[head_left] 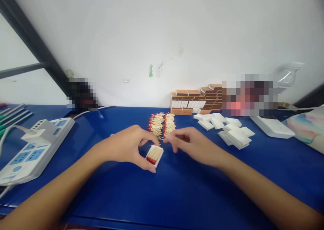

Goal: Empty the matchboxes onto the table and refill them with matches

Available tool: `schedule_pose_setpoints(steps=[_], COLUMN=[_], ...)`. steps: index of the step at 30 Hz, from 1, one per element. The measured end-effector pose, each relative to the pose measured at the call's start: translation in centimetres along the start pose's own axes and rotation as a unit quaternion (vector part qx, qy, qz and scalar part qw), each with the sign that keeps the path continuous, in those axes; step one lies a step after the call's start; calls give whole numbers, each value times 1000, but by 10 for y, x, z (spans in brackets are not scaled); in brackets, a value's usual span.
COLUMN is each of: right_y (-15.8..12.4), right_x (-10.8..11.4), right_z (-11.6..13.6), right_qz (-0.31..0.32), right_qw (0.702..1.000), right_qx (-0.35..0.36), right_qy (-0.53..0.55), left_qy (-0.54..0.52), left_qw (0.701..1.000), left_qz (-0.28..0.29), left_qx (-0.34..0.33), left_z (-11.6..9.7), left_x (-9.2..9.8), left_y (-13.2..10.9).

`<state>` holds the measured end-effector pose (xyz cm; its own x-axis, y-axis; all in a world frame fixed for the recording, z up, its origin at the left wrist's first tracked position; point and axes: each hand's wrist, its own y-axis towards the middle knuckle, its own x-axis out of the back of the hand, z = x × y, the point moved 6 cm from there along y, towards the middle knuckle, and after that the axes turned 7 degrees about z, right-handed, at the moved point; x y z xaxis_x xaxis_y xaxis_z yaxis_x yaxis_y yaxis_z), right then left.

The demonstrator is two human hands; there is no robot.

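My left hand (129, 145) grips a small white matchbox tray (160, 157) by its ends, thumb at the near end and fingers at the far end. Red-headed matches (155, 154) lie side by side in the tray, their heads toward me. My right hand (189, 143) hovers just right of the tray, its thumb and index finger close together at the near edge of the loose match piles (169, 123). Whether a match is pinched between those fingertips is too small to make out. Two piles of matches lie side by side behind both hands.
Brown matchboxes (187, 111) are stacked against the wall. White empty-looking trays (238, 135) lie scattered at the right, near a white flat box (273, 128). A power strip (37, 155) with a plugged-in adapter sits at the left on the blue table (162, 196).
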<state>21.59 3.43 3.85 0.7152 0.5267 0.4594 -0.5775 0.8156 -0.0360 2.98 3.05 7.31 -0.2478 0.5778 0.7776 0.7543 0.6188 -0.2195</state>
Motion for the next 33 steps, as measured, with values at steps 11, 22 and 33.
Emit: schedule_pose_setpoints(steps=[11,22,33], right_y=[-4,-4,-3], right_x=[-33,-33,-22], right_z=[-15,-21,-25], right_qz=[94,124,47], right_qw=[970,936,933], right_qx=[-132,-151,-157], right_qy=[179,292,319], left_qy=[-38,-31,59], left_qw=[998,998,971], left_qz=[35,-38,-207], left_qx=[-38,-46,-106], left_z=[3,10,7], left_x=[-13,-13,-12], left_y=[8,11,12])
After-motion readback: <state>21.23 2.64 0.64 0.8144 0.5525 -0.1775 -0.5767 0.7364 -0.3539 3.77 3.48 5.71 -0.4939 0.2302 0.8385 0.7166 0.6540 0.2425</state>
